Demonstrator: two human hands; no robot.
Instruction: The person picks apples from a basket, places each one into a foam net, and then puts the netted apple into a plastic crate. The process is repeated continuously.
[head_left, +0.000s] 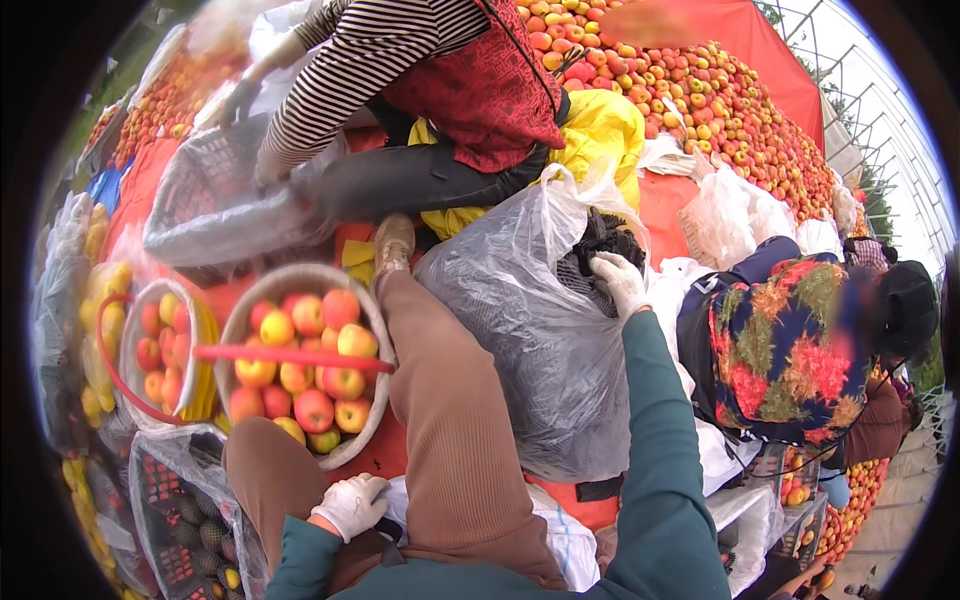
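Observation:
My right hand (619, 283), in a white knit glove, reaches into the mouth of a large clear plastic bag (525, 337) and touches dark mesh netting (592, 251) there; its fingertips are partly sunk in the netting, so its grip is unclear. My left hand (351, 506), gloved the same way, rests on my lap by the left thigh, fingers curled, its palm hidden. Before my knees stands a round basket (385, 420) with a red handle (292, 358), filled with red and yellow apples (313, 410). A smaller basket (133, 337) of apples stands to its left.
A lined crate (176, 487) at lower left holds apples in dark netting. Across from me a person in striped sleeves (352, 67) leans over another plastic-lined crate (195, 172). A person in a floral top (787, 345) is at right. A big apple heap (712, 105) lies behind.

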